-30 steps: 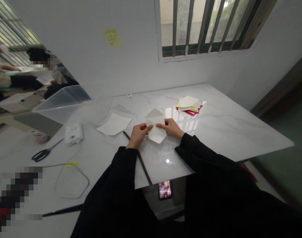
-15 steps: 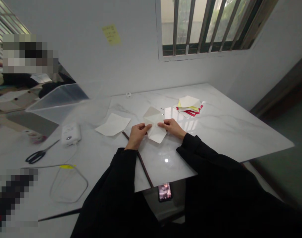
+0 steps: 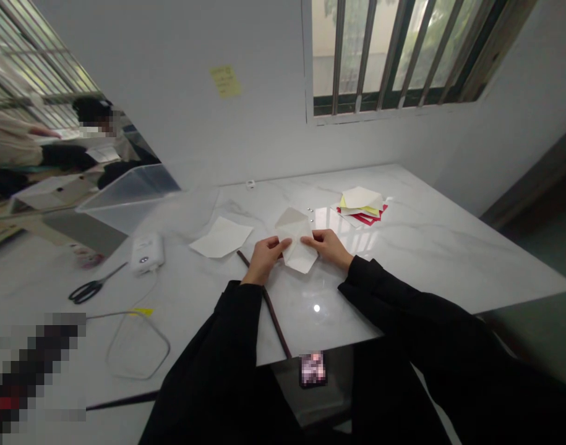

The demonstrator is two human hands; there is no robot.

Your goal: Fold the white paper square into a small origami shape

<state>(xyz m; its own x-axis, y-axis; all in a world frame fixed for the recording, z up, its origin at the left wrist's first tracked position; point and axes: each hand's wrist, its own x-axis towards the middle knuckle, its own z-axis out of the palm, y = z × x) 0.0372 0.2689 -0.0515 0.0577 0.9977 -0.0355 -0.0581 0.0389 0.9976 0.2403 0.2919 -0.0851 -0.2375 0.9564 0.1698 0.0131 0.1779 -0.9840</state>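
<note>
Centrally, an off-white folded paper [image 3: 297, 246] is pressed down on the marble table [image 3: 426, 259], its outline angular, lower corner pointed, a greyer flap raised at the far end. A narrow grip is taken on it by the left hand [image 3: 264, 259] and right hand [image 3: 326, 247], one from each side.

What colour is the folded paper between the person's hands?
The folded paper is off-white; the head view shows it best.

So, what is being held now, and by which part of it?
The left hand and right hand hold a folded pale paper sheet by its two opposite side edges.
</note>
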